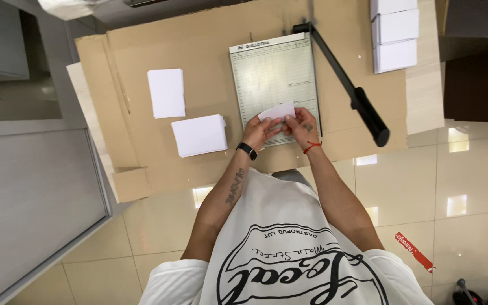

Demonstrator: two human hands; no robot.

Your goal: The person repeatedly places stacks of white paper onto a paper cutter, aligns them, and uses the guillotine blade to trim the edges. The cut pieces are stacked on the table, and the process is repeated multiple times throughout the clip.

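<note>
Both hands are meeting over the near end of a paper trimmer (274,79), a pale gridded board lying on a sheet of brown cardboard (199,45) that is covering the table. The left hand (257,131), with a black band on its wrist, and the right hand (303,125), with a red cord on its wrist, are pinching a small white paper slip (278,111) between them, fingers closed narrowly on its lower edge. The slip is sitting above the trimmer's near end, tilted slightly, its far edge free. Whether it is one sheet or a thin stack is hard to tell from this height.

The trimmer's black cutting arm (343,79) is standing raised and swung out to the right, its thick handle (371,118) hanging over the cardboard near the table's edge, well apart from the right hand.

To the left of the trimmer, two stacks of white cut sheets are lying on the cardboard: one farther stack (166,92) standing upright in portrait, and a thicker nearer stack (200,135) lying crosswise just beside the left hand. At the far right of the table, white boxes (394,34) are stacked together; they are closed, so their contents are not showing.
</note>
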